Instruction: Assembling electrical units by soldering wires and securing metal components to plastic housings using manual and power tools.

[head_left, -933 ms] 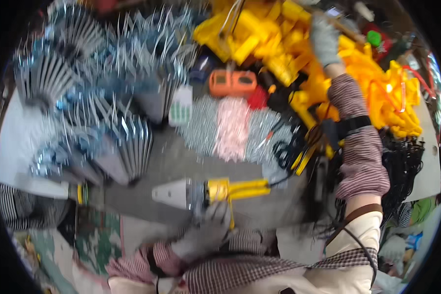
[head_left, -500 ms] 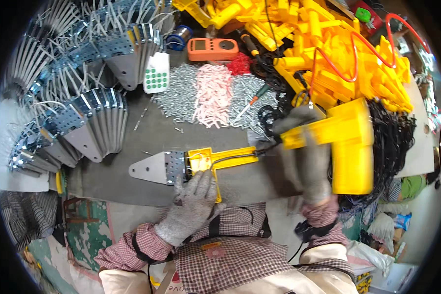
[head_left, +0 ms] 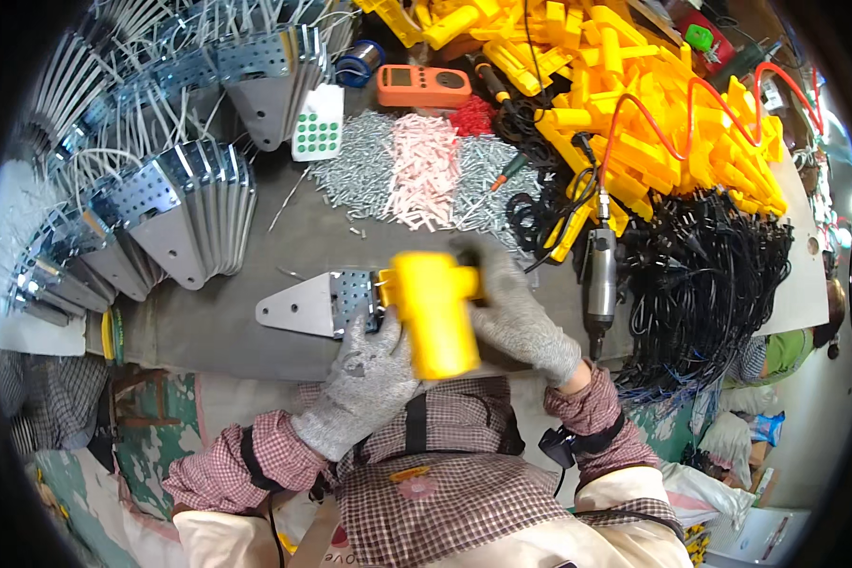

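Note:
My right hand (head_left: 516, 312), in a grey knit glove, grips a yellow plastic housing (head_left: 433, 310) and holds it over the near middle of the grey bench. My left hand (head_left: 364, 383), also gloved, presses on the perforated end of a flat triangular metal plate (head_left: 303, 305) lying on the bench. The housing covers the plate's right end and whatever is attached there.
Stacks of similar metal plates (head_left: 185, 213) with white wires fill the left. Piles of small silver and pink pieces (head_left: 417, 175) lie at centre back, with an orange meter (head_left: 424, 87). A heap of yellow housings (head_left: 653, 104) and black cables (head_left: 705, 275) crowd the right. A power screwdriver (head_left: 598, 275) lies nearby.
My right hand has brought the yellow housing from the right side to the centre, over the plate's end. My left hand stays on the plate.

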`<state>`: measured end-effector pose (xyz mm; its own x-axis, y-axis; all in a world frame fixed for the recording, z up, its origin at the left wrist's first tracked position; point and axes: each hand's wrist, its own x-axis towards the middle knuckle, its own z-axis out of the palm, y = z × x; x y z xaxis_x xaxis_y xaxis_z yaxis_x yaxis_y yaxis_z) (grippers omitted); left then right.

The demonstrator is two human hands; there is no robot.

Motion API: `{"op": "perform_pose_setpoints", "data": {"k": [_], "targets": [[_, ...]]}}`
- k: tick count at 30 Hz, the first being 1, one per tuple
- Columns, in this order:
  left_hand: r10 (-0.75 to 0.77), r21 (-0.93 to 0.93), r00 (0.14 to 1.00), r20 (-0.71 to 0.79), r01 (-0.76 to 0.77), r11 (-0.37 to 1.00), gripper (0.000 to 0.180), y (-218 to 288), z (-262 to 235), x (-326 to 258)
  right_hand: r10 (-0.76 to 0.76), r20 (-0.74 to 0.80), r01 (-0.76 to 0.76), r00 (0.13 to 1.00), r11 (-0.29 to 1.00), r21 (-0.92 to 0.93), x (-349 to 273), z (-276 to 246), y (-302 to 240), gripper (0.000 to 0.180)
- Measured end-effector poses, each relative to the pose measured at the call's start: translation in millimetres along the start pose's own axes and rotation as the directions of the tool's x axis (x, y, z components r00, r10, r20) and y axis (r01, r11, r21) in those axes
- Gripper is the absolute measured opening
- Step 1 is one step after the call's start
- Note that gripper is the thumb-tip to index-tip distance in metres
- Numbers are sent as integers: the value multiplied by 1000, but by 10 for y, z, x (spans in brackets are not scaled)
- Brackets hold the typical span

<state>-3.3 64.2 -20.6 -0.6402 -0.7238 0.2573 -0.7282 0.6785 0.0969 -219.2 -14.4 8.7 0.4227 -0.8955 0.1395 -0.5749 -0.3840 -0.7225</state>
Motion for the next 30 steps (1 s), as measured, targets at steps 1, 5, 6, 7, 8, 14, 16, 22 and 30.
{"op": "perform_pose_setpoints", "data": {"k": [1, 5, 6, 7, 8, 14, 16, 22, 30], "targets": [[-27, -49, 996, -89, 23, 999, 48, 11, 21, -53, -111, 127, 148, 986, 927, -344, 14, 2, -16, 50], [76, -272, 993, -87, -97, 958, 55, -239, -19, -332, -149, 205, 180, 967, 974, -141, -15, -37, 24, 42], [65, -420, 994, -88, -96, 903, 57, -293, -43, -405, -159, 163, 194, 974, 954, -229, -52, 31, 13, 42], [34, -360, 995, -91, -65, 931, 59, -265, -158, -292, -162, 122, 194, 979, 927, -321, -96, 85, 25, 42], [5, -298, 995, -96, -34, 954, 61, -220, -295, -129, -151, 126, 184, 981, 928, -325, -105, 79, 41, 40], [-66, -189, 990, -123, 42, 981, 72, -197, -42, -155, -31, 229, 92, 973, 961, -261, 352, -116, 186, 29], [-62, -338, 998, -31, 48, 940, 78, -210, -400, 38, -66, 133, 115, 989, 907, -405, 324, -31, 309, 27], [-72, -224, 997, 6, 71, 972, 88, -200, -246, 535, -13, 156, 74, 988, 917, -393, 203, -99, 193, 32], [-647, -261, 762, 29, 630, 731, 54, -1526, 1, 768, -361, 142, 387, 922, 824, -414, 1674, 341, -40, 31]]}}
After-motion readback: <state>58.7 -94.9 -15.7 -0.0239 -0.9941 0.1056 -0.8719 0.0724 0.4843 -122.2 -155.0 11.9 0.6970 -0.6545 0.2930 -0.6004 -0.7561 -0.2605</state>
